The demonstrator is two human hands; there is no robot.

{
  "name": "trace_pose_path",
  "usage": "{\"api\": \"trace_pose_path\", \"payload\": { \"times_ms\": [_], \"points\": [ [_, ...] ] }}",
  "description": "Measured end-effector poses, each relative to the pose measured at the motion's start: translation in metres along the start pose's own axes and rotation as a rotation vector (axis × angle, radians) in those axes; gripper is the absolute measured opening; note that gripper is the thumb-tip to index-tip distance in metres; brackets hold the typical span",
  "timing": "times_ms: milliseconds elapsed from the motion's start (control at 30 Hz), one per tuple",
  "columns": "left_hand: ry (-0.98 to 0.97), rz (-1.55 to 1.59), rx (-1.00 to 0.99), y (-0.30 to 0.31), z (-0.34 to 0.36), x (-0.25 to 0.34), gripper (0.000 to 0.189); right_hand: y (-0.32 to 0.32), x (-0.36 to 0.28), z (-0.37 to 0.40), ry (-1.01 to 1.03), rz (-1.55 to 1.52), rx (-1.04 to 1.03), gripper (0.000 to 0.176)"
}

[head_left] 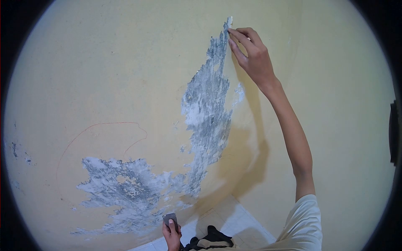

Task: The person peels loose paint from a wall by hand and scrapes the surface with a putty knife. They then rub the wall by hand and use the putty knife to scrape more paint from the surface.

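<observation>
On the yellowish wall [142,75], a long patch of bare grey and white plaster [205,100] shows where paint is gone. My right hand [253,52] reaches up to the narrow top of this patch. Its index fingertip touches the right edge of the paint there, and the thumb sits slightly below, apart from it. Low in view, my left hand [172,236] grips a scraper [169,217] with a flat grey blade, its thumb laid on the blade. The scraper is in front of the lower end of a second, wider bare patch [134,188].
A thin red curved line [98,124] is drawn on the wall at left. Small chipped spots [27,159] mark the far left. Below are pale floor tiles [247,217] and my dark shoe [217,234]. A dark object [392,134] stands at the right edge.
</observation>
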State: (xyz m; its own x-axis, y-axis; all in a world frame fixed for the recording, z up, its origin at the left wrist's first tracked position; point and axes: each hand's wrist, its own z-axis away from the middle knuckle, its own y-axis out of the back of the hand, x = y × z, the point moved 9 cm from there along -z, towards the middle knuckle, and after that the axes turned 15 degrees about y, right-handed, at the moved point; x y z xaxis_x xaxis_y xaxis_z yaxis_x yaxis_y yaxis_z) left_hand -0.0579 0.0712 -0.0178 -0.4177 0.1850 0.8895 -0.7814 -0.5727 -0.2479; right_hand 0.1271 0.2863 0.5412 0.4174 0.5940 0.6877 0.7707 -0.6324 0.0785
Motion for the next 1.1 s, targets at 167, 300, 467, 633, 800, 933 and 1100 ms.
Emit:
{"api": "trace_pose_path", "payload": {
  "times_ms": [167,300,467,633,800,933,1100],
  "points": [
    [-0.014,-0.014,0.003,-0.006,0.003,0.011,0.029,-0.001,0.001,0.004,0.097,0.124,-0.006,0.016],
    [-0.038,-0.007,-0.001,-0.012,0.001,0.019,0.029,0.0,0.0,-0.007,0.265,0.208,-0.057,0.013],
    [-0.036,-0.005,-0.021,-0.016,-0.002,0.015,0.03,-0.003,0.002,-0.021,0.374,0.179,-0.109,0.015],
    [-0.019,-0.039,-0.037,-0.02,-0.003,0.012,0.03,-0.014,0.025,-0.02,0.266,-0.105,-0.237,0.014],
    [-0.001,0.001,-0.022,-0.019,-0.004,0.017,0.03,-0.004,0.015,-0.014,0.177,-0.131,-0.092,0.013],
    [0.022,-0.012,-0.024,-0.017,-0.009,0.008,0.029,-0.003,0.017,-0.002,-0.007,-0.096,-0.015,0.013],
    [0.018,0.002,-0.064,-0.026,-0.007,0.012,0.027,0.0,0.015,0.001,-0.184,-0.151,0.033,0.012]
  ]
}}
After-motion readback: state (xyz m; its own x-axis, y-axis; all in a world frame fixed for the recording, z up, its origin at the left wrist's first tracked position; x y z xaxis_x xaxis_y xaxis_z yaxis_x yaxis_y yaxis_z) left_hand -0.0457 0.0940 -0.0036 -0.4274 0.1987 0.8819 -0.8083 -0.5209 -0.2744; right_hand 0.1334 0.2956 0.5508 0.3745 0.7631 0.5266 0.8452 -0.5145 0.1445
